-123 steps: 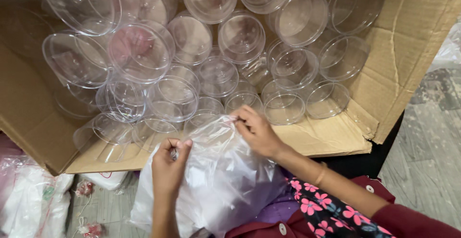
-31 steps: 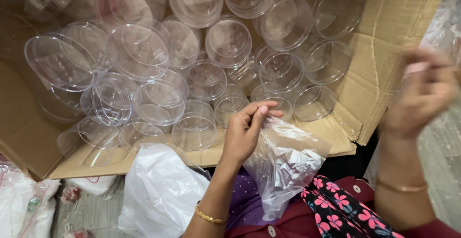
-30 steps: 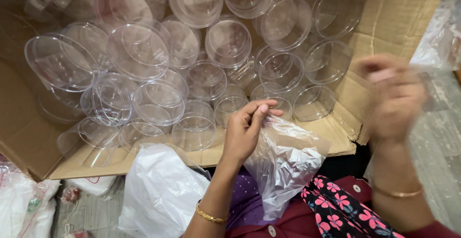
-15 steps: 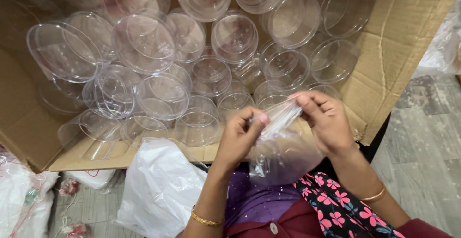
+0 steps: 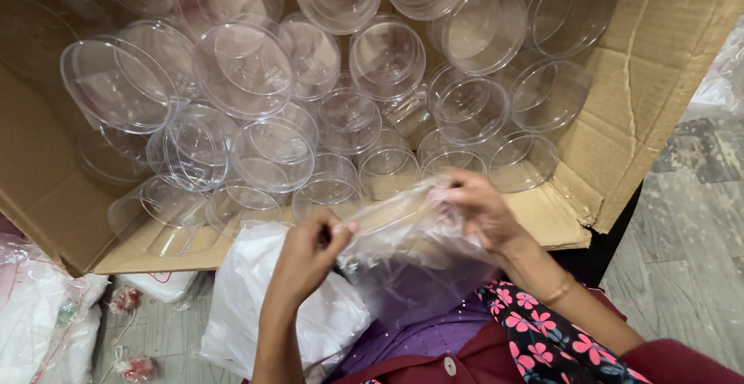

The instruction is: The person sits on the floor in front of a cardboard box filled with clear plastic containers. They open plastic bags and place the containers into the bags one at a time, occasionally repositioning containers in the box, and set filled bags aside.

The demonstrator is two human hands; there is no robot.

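Observation:
Both hands hold a clear plastic bag point(image 5: 411, 248) in front of an open cardboard box point(image 5: 628, 105). My left hand point(image 5: 310, 256) pinches the bag's left edge. At its upper right edge, my right hand point(image 5: 477, 206) grips the rim, so the mouth is stretched between them. The bag hangs over my lap. Several clear round plastic containers point(image 5: 271, 151) fill the box, lying on their sides with open mouths facing me.
A pile of white plastic bags point(image 5: 271, 314) lies under my left forearm. More white bags point(image 5: 39, 322) sit at the lower left on the grey floor point(image 5: 682, 275). The box's front flap point(image 5: 554, 221) lies flat toward me.
One second ago only my left hand held the bag while the right was raised at the right. Now the right hand has come in and gripped the bag, and both pull its mouth apart.

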